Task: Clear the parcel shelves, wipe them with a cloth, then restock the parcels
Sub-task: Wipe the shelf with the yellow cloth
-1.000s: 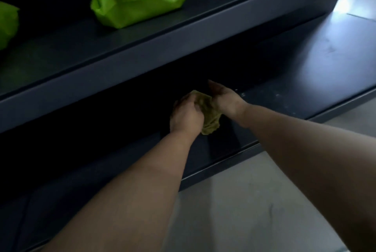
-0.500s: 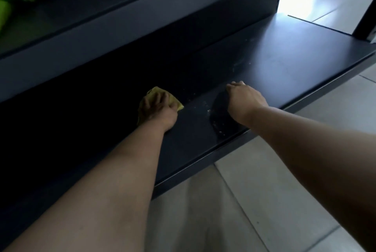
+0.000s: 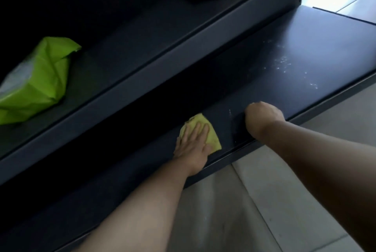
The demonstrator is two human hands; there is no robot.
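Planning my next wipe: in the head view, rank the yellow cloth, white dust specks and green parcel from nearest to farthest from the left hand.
1. yellow cloth, under the left hand, lower shelf.
2. white dust specks, rightward on that shelf.
3. green parcel, far left, upper shelf.

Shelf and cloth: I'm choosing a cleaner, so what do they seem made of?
The lower shelf looks like dark painted sheet metal, semi-matte: thin folded front lip, soft glare. The yellow cloth under the left hand looks like soft fabric, weave unclear: it creases limply.
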